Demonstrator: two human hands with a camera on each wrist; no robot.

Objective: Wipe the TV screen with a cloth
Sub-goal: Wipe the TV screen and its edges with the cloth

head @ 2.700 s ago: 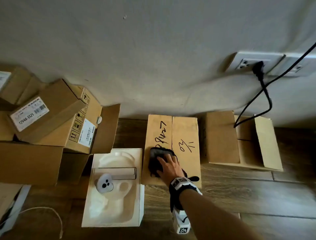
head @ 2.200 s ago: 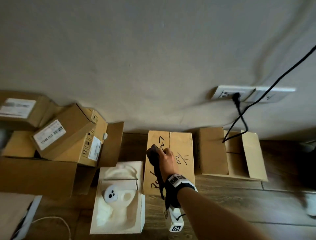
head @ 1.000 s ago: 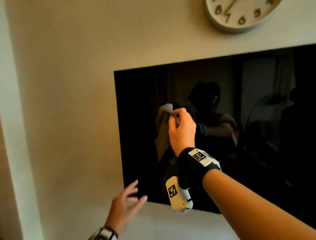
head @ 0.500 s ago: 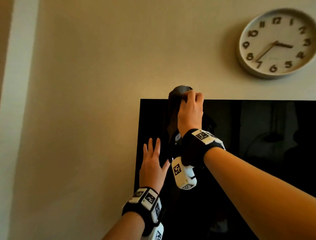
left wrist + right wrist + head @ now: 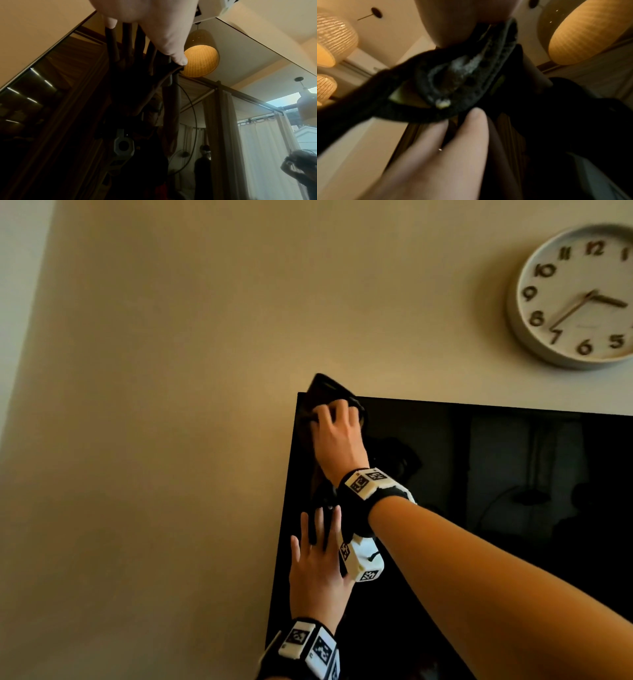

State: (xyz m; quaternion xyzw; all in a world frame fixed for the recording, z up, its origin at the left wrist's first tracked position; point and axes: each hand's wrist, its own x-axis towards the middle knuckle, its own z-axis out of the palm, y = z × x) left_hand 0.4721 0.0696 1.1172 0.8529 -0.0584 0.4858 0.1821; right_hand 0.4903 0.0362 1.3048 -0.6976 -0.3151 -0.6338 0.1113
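Sliding over from mid-way along the top edge, where it was half a second ago, the right hand (image 5: pixel 337 436) now sits at the upper left corner of the TV screen (image 5: pixel 496 508), with the dark cloth (image 5: pixel 329 387) bunched under it. A peak of cloth pokes up past the top edge onto the beige wall (image 5: pixel 154 405). The screen itself hangs black and glossy on that wall and mirrors hanging lamps and curtains in the left wrist view. The round wall clock (image 5: pixel 579 297) hangs well above and to the right, closer to the frame's edge than before.

The left hand (image 5: pixel 317 573) has crept upward along the screen's left border; its fingers are straight and spread, laid flat on the glass just below the right wrist. It holds nothing.

The right hand's fingers (image 5: pixel 467 135) are curled into the cloth (image 5: pixel 453 83), grasping it against the glass; the wrist view shows the dark fabric folded over between thumb and fingertips, somewhat blurred. Both wrists carry black bands with white marker blocks.
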